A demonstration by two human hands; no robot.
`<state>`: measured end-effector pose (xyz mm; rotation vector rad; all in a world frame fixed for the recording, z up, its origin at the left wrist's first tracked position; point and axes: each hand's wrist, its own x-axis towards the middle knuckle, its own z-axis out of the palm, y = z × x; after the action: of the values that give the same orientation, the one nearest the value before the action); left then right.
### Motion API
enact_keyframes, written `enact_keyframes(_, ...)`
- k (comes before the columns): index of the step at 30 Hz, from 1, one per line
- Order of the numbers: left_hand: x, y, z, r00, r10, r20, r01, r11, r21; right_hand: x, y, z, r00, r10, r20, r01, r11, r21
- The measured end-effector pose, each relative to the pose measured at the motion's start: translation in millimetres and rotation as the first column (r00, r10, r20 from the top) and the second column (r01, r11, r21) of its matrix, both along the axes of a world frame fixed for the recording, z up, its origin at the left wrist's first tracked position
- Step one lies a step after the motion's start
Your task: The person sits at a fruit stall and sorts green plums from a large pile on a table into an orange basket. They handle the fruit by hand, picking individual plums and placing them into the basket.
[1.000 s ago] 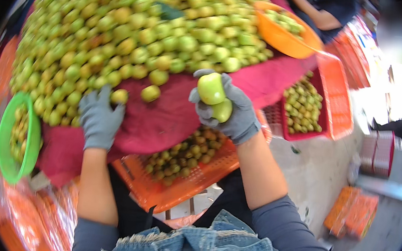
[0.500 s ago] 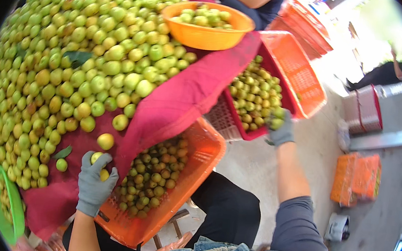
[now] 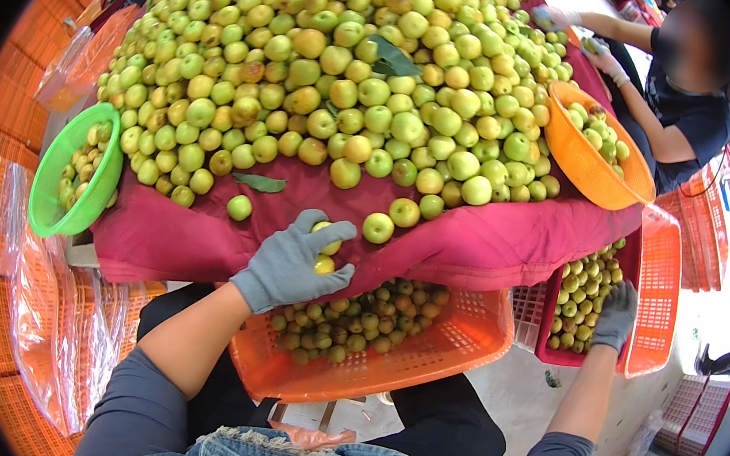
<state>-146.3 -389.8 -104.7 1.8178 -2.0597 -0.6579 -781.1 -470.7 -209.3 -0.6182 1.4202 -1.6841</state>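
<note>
My left hand, in a grey glove, is closed round two yellow-green round fruits above the front edge of a red cloth. Just beyond its fingers a single fruit lies on the cloth, with a big heap of such fruits behind. On the right, my gloved right hand reaches over the side of a dark red crate part-filled with fruits. Its fingers lie stretched over them and nothing shows in them; the palm is hidden.
An orange crate holding browner fruits stands before my knees, under the cloth's edge. A green basin is at the left, an orange basin at the right. A co-worker in gloves works beyond it. Stacked orange crates line the left.
The view has swung left. My right hand held green fruits above the dark red crate; now it is lower at the crate and they no longer show in it. My left hand keeps its two fruits.
</note>
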Motion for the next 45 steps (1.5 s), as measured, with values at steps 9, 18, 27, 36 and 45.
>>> enact_keyframes(9, 17.0, 15.7, 11.3, 0.918, -0.359, -0.17, 0.354, 0.933, -0.06, 394.7, -79.8, 174.7, 0.09, 0.272, -0.958, -0.666, 0.732, 0.145)
enact_keyframes(18, 42.9, 15.0, 34.2, 0.918, -0.248, -0.31, 0.234, 0.969, -0.082, 532.2, -95.3, 143.9, -0.332, 0.477, -0.814, -0.325, 0.752, 0.573)
enact_keyframes(27, 46.9, 16.3, 19.8, 0.908, -0.388, -0.157, 0.4, 0.914, 0.059, 591.2, -65.1, 219.5, -0.635, 0.674, -0.378, -0.336, 0.201, 0.92)
enact_keyframes(36, 68.6, -6.7, 36.4, 0.889, -0.345, -0.3, 0.425, 0.865, 0.266, 825.3, -149.5, 236.3, -0.51, 0.139, -0.849, -0.613, 0.633, 0.472)
enact_keyframes(45, 77.3, -8.8, 26.7, 0.841, -0.388, -0.377, 0.473, 0.866, 0.164, 786.8, -127.3, 211.0, -0.586, 0.382, -0.715, -0.401, 0.63, 0.665)
